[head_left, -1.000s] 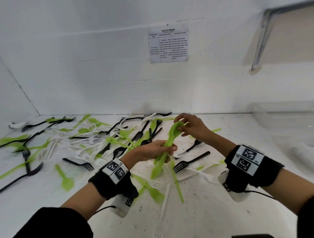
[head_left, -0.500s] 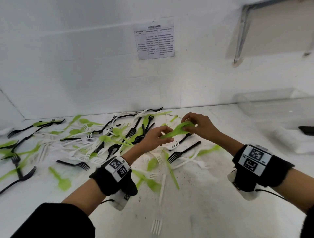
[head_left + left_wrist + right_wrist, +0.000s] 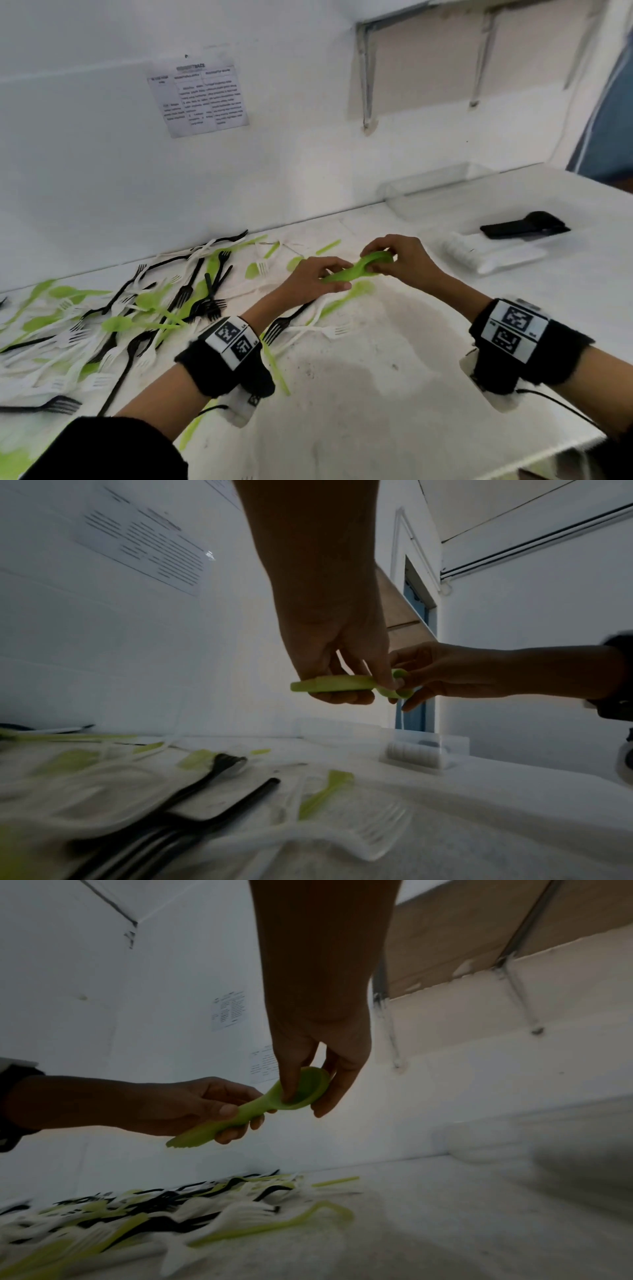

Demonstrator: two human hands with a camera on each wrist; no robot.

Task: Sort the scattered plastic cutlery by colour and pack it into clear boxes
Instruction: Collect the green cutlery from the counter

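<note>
Both hands hold a stack of lime-green plastic spoons [image 3: 356, 270] above the desk [image 3: 394, 394]: left hand [image 3: 313, 277] clamps the handles, right hand [image 3: 399, 258] pinches the bowls, probably squaring them for the clear plastic box [image 3: 435, 192] at 1 o'clock.

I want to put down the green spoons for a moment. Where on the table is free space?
Bare tabletop lies between the two forearms, toward the near edge, below the right hand. Left of the left hand it is crowded with mixed forks. Far right stand clear boxes.
</note>
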